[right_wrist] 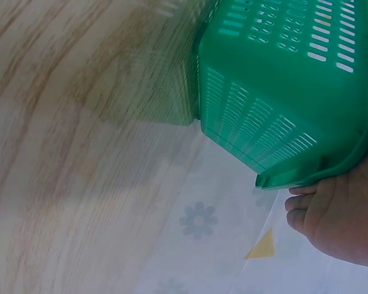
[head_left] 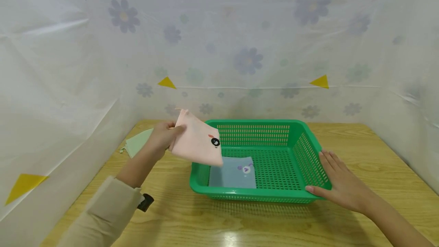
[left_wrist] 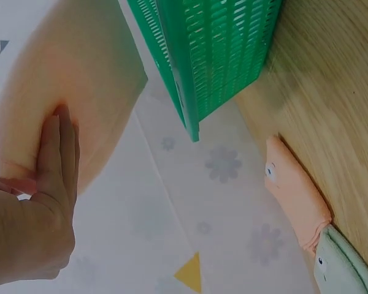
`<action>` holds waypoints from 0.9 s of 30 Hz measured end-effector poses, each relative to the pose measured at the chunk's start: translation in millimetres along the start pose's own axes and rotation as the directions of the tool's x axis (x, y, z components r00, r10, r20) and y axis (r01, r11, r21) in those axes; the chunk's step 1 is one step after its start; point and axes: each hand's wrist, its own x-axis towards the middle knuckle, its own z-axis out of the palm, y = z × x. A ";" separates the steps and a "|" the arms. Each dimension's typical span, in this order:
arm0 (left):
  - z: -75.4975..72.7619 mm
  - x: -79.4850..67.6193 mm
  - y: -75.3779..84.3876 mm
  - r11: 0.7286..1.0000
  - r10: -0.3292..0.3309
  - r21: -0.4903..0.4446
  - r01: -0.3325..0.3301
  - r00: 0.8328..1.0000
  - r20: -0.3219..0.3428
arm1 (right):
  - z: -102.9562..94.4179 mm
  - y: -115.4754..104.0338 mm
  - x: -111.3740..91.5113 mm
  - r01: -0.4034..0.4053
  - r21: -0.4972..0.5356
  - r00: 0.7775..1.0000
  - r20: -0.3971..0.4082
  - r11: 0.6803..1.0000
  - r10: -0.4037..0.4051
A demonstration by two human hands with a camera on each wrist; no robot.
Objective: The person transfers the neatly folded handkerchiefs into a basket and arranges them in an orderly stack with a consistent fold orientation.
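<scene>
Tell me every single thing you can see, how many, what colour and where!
Table: one, wood-coloured, under the basket
Basket: one, green, on the table
Pink cloth: one, pale pink, held up near the basket's left side
Blue cloth: one, inside the basket, left
Green cloth: one, pale green, table's left
Orange cloth: one, beside the green cloth
Sheeting: pieces unclear, white, around the table
Flowers: many, purple and green, on the sheeting
Triangles: head view shows three yellow, four dark, on the sheeting
Sleeve: one, beige, left arm
Left grip: one, bare, holding the pink cloth
Right grip: one, bare, touching the basket's right side
</scene>
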 end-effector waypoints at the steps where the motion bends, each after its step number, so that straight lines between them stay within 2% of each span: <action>1: 1.8 0.4 -0.4 1.000 -0.006 -0.006 0.006 1.000 0.000 | -0.1 0.0 0.1 -0.001 0.002 1.000 0.002 1.000 0.001; 6: 10.6 0.8 -1.0 0.998 -0.037 -0.053 0.038 0.999 0.010 | -0.2 0.0 0.4 -0.005 0.007 1.000 0.002 1.000 0.005; 18: 34.3 1.2 -4.4 0.991 -0.036 -0.129 0.040 0.999 0.036 | 0.7 -0.4 -0.6 -0.006 0.005 1.000 -0.006 1.000 0.006; 27: 50.6 1.6 -5.8 0.984 -0.042 -0.170 0.047 0.999 0.031 | 0.7 -0.8 -0.4 0.001 -0.009 1.000 -0.010 1.000 -0.001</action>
